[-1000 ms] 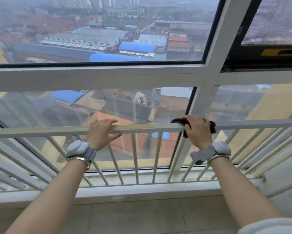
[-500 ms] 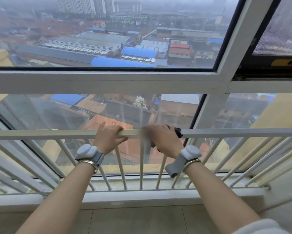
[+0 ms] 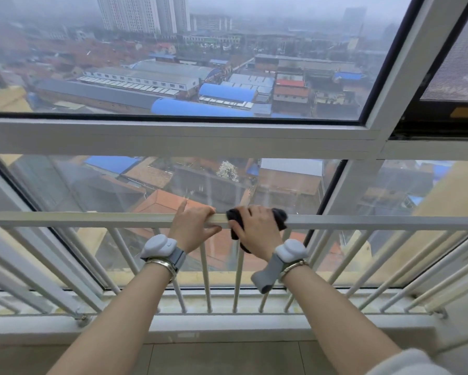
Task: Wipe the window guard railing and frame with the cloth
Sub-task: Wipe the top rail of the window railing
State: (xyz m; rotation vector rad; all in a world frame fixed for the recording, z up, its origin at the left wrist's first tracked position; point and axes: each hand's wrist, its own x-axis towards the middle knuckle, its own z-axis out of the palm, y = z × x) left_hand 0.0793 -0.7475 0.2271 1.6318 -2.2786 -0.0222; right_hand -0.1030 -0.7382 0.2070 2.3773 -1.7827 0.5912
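Rail [image 3: 92, 218]: white top bar of the guard, running left to right across the near side of the window.
Left hand [image 3: 193, 225]: curled over the rail, fingers on top, thumb underneath, gripping it.
Right hand [image 3: 257, 231]: just right of the left hand, pressing the cloth onto the rail and grasping it.
Cloth [image 3: 279, 217]: dark, wrapped over the rail under the right hand, ends showing on both sides.
Frame [image 3: 173, 136]: white, beyond the rail.
Wrists: grey bands on both.

Cloth [image 3: 279, 216] dark grey, near black. Railing [image 3: 92, 219] white, top bar yellowish (cream tint); window frame [image 3: 173, 139] white. Wrist devices [image 3: 159, 246] light grey.
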